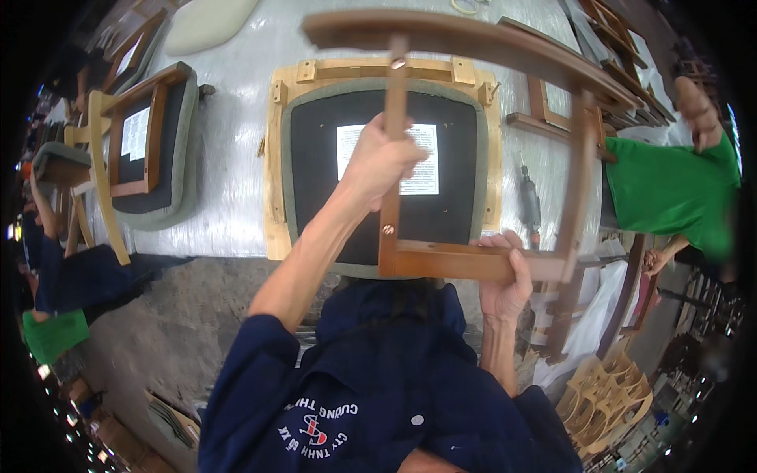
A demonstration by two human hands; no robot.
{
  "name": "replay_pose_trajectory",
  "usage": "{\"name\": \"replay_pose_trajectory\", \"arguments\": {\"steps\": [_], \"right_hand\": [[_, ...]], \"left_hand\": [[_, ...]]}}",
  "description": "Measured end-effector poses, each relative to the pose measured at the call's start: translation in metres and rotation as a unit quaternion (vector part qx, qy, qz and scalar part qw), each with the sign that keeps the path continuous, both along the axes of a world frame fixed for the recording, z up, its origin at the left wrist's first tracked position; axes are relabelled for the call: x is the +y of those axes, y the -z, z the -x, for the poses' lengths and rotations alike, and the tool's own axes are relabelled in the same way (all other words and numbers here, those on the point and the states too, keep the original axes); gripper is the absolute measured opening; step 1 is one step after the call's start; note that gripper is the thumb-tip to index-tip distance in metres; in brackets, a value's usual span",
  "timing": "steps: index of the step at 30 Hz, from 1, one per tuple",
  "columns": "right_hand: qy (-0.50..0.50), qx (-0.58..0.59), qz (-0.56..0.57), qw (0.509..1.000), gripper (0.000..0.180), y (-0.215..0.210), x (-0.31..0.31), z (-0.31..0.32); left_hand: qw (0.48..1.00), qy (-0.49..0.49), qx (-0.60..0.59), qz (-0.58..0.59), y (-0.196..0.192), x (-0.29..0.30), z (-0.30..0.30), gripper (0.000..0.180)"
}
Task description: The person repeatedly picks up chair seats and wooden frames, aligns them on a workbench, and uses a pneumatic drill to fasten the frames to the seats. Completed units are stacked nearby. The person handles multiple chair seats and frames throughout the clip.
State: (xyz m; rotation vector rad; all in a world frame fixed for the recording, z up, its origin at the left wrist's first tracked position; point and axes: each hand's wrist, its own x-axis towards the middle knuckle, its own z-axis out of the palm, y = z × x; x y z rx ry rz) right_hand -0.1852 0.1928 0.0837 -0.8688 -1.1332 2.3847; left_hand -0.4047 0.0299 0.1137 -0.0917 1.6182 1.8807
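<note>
A brown wooden chair frame point(465, 262) is held up above the worktable, its far end blurred. My left hand point(382, 162) is closed around one of its upright bars. My right hand point(505, 276) grips the near crosspiece, thumb in front and fingers over the top edge. Beneath the frame an upholstered seat point(315, 197) lies underside up, with a black base, grey-green edge and white label point(426, 158). Around the seat runs a light wooden jig point(274, 213), which has small blocks at its corners.
A slim grey power screwdriver point(529, 197) lies right of the jig. To the left, a seat fixed to a wooden frame point(147, 150) stands on the plastic-covered table point(229, 102). A person in green point(670, 185) works close on the right. More chair parts point(607, 394) are stacked at lower right.
</note>
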Motion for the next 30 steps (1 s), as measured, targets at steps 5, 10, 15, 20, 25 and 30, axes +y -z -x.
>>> {"name": "replay_pose_trajectory", "arguments": {"steps": [5,10,15,20,25,30], "right_hand": [[0.242,-0.179,-0.302,0.905,0.054,0.029,0.047,-0.009],[-0.133,-0.201,-0.472,0.848,0.064,0.065,0.082,0.105],[-0.184,-0.255,-0.486,0.815,0.061,0.136,0.079,0.210],[-0.166,-0.267,-0.447,0.837,0.055,0.168,0.079,0.222],[-0.172,-0.276,-0.409,0.853,0.053,0.167,0.077,0.225],[-0.160,-0.276,-0.420,0.850,0.050,0.159,0.068,0.231]], "left_hand": [[0.994,-0.109,0.017,-0.002,0.065,-0.084,0.000,0.047],[0.995,-0.099,-0.021,-0.004,0.116,-0.125,0.005,0.050],[0.994,-0.092,-0.058,-0.018,0.153,-0.124,0.009,0.049],[0.993,-0.107,-0.049,0.004,0.178,-0.119,0.015,0.049],[0.993,-0.099,-0.048,0.034,0.185,-0.125,0.022,0.048],[0.885,-0.073,0.220,0.405,0.177,-0.126,0.014,0.047]]}}
